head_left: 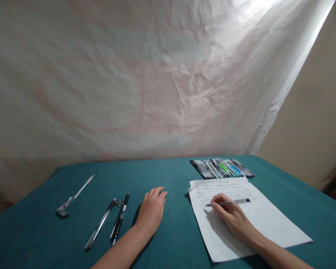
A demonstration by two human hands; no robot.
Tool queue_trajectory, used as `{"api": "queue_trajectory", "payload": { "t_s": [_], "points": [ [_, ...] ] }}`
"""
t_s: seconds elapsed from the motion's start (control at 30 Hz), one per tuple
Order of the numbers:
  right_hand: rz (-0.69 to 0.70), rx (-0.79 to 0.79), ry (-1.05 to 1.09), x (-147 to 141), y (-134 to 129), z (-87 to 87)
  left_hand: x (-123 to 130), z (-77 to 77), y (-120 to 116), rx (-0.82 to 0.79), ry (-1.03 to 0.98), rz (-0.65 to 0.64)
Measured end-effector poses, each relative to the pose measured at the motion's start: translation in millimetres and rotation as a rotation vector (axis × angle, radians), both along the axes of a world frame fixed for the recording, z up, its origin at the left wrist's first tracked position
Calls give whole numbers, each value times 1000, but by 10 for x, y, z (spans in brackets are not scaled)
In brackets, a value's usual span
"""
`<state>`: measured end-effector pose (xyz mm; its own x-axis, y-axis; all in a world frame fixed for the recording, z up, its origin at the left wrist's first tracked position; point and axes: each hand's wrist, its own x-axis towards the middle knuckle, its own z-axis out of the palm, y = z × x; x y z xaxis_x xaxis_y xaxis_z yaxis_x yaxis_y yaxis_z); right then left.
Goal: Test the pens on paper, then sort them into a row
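Note:
My right hand [230, 216] is closed round a pen [236, 202], its tip at the paper and its dark end pointing right. Under that hand lies a sheet of white paper [271, 224], with rows of dark handwriting across its upper part and a bare lower part. The writing is too small to read. My left hand [152, 209] rests on the green cloth left of the paper, holding nothing, its fingers loosely bent and apart. Just left of it lie dark pens [120, 218] and a clear-barrelled pen [100, 226].
Many pens [212, 169] lie side by side in a row behind the paper, with green and blue ones among them. At the far left is a thin white stick-like thing [84, 186] with a dark end piece [62, 213]. A wrinkled pale sheet [156, 82] hangs behind the green-covered table [162, 172].

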<state>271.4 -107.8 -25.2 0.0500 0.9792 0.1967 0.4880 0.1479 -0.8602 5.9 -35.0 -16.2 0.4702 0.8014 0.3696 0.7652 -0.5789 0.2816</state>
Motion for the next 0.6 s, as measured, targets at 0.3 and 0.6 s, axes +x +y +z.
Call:
{"api": "queue_trajectory", "payload": {
  "t_s": [0.3, 0.6],
  "points": [
    [-25, -19, 129, -6, -3, -14, -83, -63, 104, -26, 25, 16],
    [18, 8, 71, -157, -74, 120, 6, 29, 30, -216, -432, -95]
  ]
}}
